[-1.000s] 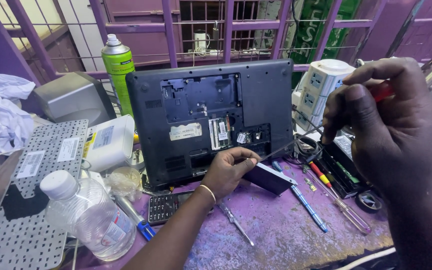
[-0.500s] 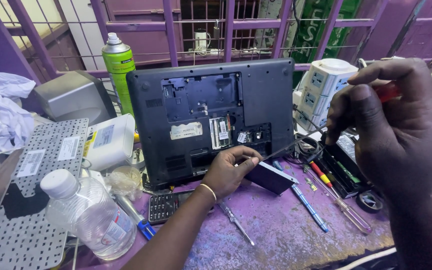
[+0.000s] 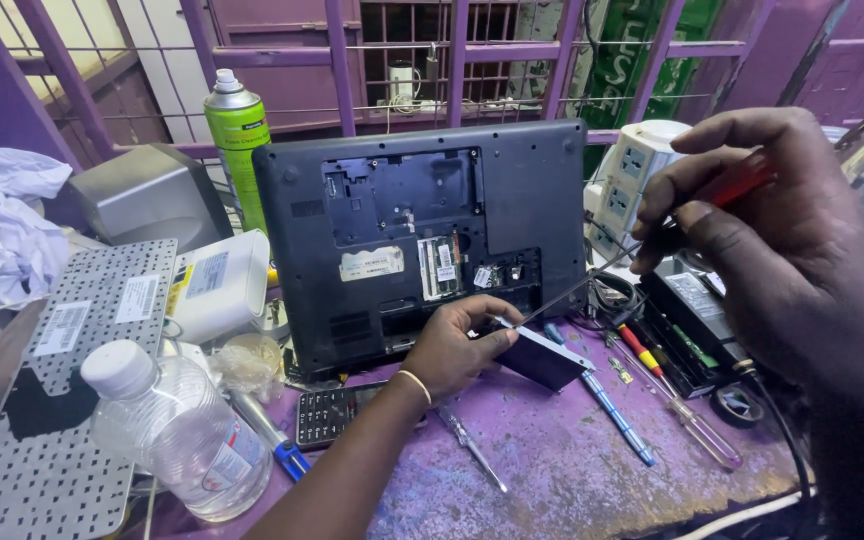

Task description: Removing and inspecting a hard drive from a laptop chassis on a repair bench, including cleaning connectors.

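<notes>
Screwdriver work on a small drive caddy looks to be the step in hand: the left hand (image 3: 457, 345) pinches the flat dark metal caddy (image 3: 544, 357) on the scuffed purple bench (image 3: 552, 470), just in front of the upturned matte-black laptop (image 3: 422, 235). The right hand (image 3: 782, 240) is closed round a red-handled screwdriver (image 3: 592, 280), its thin steel shaft slanting to the caddy's edge. Seating that fine tip squarely would need a steady, light touch, I'd judge.

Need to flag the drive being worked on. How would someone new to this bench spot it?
Find the upturned black laptop on the purple bench. At its lower right corner the left hand pinches a flat dark slab. Unlike the loose screwdrivers beside it, it has a silvery top edge, met by a thin screwdriver tip.
</notes>
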